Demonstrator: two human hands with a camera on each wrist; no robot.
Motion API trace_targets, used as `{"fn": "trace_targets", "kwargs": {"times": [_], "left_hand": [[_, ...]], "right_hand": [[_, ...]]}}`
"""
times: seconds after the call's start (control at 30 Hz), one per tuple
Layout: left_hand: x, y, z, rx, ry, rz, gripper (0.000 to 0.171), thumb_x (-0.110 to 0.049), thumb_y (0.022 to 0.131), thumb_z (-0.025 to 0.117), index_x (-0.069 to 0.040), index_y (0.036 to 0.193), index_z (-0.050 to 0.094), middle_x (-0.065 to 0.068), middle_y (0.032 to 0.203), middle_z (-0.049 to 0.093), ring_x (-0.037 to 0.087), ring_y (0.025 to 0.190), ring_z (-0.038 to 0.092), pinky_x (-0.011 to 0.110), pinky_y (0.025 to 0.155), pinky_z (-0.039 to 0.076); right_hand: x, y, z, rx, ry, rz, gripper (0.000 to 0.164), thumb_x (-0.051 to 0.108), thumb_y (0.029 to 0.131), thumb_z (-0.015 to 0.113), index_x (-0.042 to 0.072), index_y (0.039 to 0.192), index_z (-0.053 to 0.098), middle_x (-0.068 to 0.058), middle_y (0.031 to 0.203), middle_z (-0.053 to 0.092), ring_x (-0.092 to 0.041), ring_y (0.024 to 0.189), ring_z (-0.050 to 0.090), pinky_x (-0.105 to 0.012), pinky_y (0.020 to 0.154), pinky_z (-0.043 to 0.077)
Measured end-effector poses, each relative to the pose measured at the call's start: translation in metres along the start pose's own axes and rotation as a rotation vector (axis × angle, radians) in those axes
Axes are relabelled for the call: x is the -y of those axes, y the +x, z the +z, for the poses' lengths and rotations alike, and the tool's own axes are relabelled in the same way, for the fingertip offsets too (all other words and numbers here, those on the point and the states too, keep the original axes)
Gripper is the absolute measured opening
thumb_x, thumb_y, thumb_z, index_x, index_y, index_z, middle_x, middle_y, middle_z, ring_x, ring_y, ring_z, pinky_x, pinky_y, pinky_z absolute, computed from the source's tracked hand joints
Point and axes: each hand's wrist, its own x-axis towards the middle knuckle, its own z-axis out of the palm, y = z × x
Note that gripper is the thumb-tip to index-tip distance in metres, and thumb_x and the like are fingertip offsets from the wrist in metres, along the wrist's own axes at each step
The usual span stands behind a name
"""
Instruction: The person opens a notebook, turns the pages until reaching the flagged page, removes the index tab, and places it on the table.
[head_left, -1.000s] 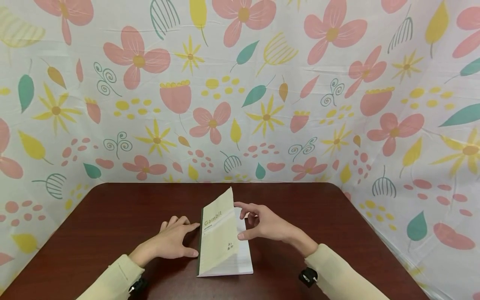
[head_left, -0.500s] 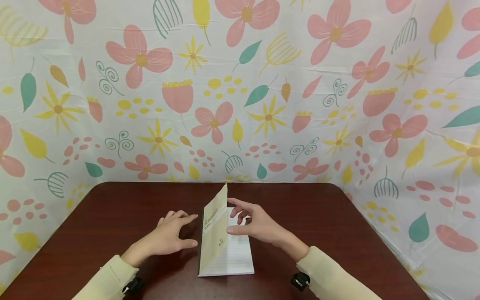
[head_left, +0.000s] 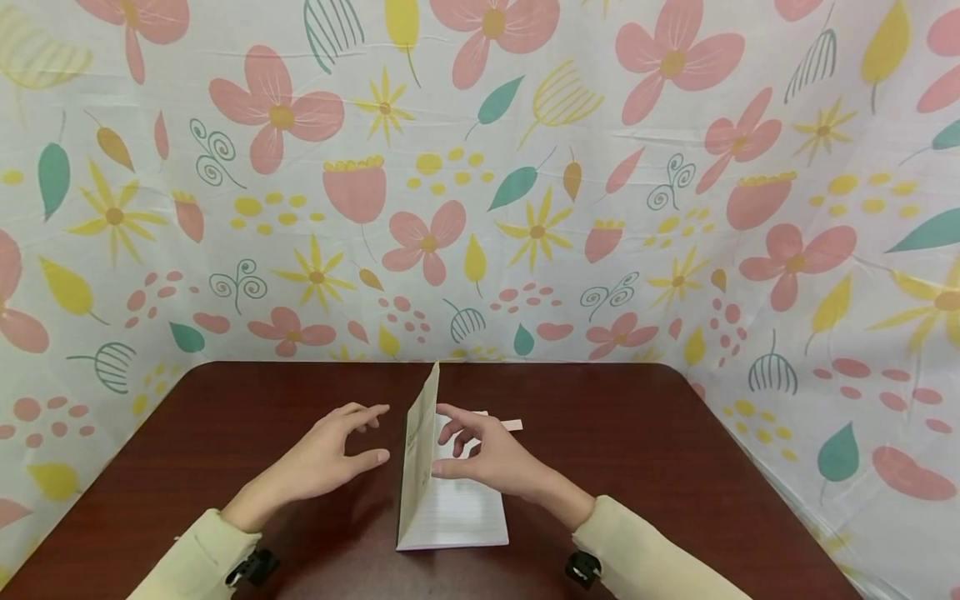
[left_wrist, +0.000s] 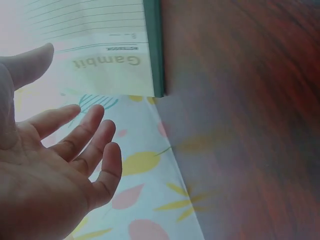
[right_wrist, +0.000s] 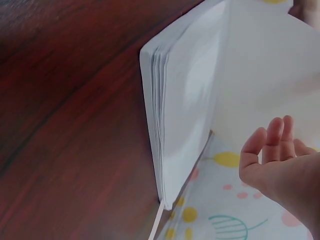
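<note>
A Gambit notebook (head_left: 468, 512) lies on the table, its pale cover (head_left: 417, 467) lifted almost upright over white lined pages (right_wrist: 190, 105). My right hand (head_left: 487, 450) is on the page side of the cover, index finger and thumb spread apart along its free edge, appearing to touch it; its other fingers bend loosely. My left hand (head_left: 326, 454) hovers left of the dark green spine (left_wrist: 156, 45), apart from it, holding nothing. In the left wrist view its fingers (left_wrist: 75, 142) are relaxed. A narrow white strip (head_left: 512, 425) sticks out at the notebook's far right.
The dark reddish-brown table (head_left: 637, 467) reaches back to a white flowered cloth (head_left: 480, 208), which hangs behind it and along both sides. Both wrists carry small black cameras (head_left: 252, 567) at the sleeve cuffs.
The cover has swung leftward from a low slant to nearly upright, my right hand moving left with it. My left hand has drawn back from the spine. The white strip has come into view.
</note>
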Motion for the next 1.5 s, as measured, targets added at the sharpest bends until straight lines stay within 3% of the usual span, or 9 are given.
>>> {"fn": "trace_targets", "kwargs": {"times": [0.13, 0.37, 0.53, 0.63, 0.9, 1.27, 1.5], "left_hand": [[-0.003, 0.000, -0.007, -0.016, -0.016, 0.021, 0.059, -0.031, 0.097, 0.079, -0.007, 0.148, 0.060, -0.008, 0.114, 0.059, 0.020, 0.109, 0.057, 0.043, 0.088, 0.049], [-0.005, -0.002, -0.012, -0.025, -0.044, -0.008, 0.061, -0.034, 0.097, 0.079, -0.012, 0.151, 0.058, -0.008, 0.117, 0.060, 0.019, 0.110, 0.058, 0.045, 0.091, 0.050], [-0.008, -0.002, -0.016, -0.024, -0.089, -0.007, 0.060, -0.036, 0.099, 0.076, -0.012, 0.151, 0.057, -0.007, 0.118, 0.060, 0.022, 0.109, 0.058, 0.047, 0.091, 0.050], [-0.009, -0.001, -0.019, -0.031, -0.107, -0.004, 0.059, -0.034, 0.099, 0.076, -0.012, 0.151, 0.057, -0.006, 0.118, 0.061, 0.023, 0.107, 0.058, 0.043, 0.088, 0.051], [-0.013, -0.001, -0.025, -0.047, -0.163, 0.009, 0.057, -0.025, 0.100, 0.075, -0.009, 0.151, 0.056, -0.001, 0.119, 0.062, 0.026, 0.106, 0.063, 0.038, 0.084, 0.055], [-0.008, -0.004, -0.032, -0.060, -0.178, -0.009, 0.058, -0.024, 0.101, 0.074, -0.008, 0.153, 0.054, 0.001, 0.118, 0.061, 0.016, 0.101, 0.064, 0.034, 0.081, 0.053], [-0.002, -0.010, -0.038, -0.075, -0.184, 0.008, 0.056, -0.017, 0.099, 0.076, -0.004, 0.150, 0.057, 0.001, 0.115, 0.059, 0.013, 0.097, 0.063, 0.030, 0.077, 0.052]], "right_hand": [[-0.001, 0.003, 0.008, 0.008, 0.001, -0.005, 0.081, 0.024, 0.090, 0.085, 0.004, 0.158, 0.046, -0.014, 0.118, 0.065, -0.021, 0.094, 0.061, -0.031, 0.076, 0.049], [-0.002, 0.008, 0.018, 0.027, 0.016, -0.012, 0.079, 0.024, 0.090, 0.084, 0.003, 0.157, 0.047, -0.017, 0.117, 0.065, -0.024, 0.093, 0.061, -0.027, 0.072, 0.048], [-0.003, 0.011, 0.026, 0.039, 0.007, -0.012, 0.079, 0.026, 0.089, 0.086, 0.007, 0.156, 0.050, -0.017, 0.117, 0.065, -0.023, 0.092, 0.062, -0.026, 0.069, 0.050], [-0.004, 0.012, 0.030, 0.046, -0.008, 0.004, 0.077, 0.027, 0.088, 0.086, 0.009, 0.155, 0.052, -0.016, 0.117, 0.065, -0.021, 0.091, 0.062, -0.025, 0.066, 0.049], [-0.005, 0.015, 0.041, 0.052, -0.102, 0.037, 0.075, 0.030, 0.085, 0.089, 0.012, 0.151, 0.058, -0.010, 0.112, 0.067, -0.024, 0.091, 0.063, -0.026, 0.067, 0.049], [-0.001, 0.023, 0.051, 0.077, -0.235, 0.035, 0.074, 0.029, 0.084, 0.091, 0.009, 0.148, 0.061, -0.005, 0.108, 0.064, -0.018, 0.084, 0.055, -0.025, 0.073, 0.045], [-0.002, 0.027, 0.054, 0.148, -0.288, 0.053, 0.078, 0.031, 0.082, 0.092, 0.010, 0.150, 0.060, -0.001, 0.107, 0.060, -0.013, 0.085, 0.051, -0.023, 0.074, 0.044]]}}
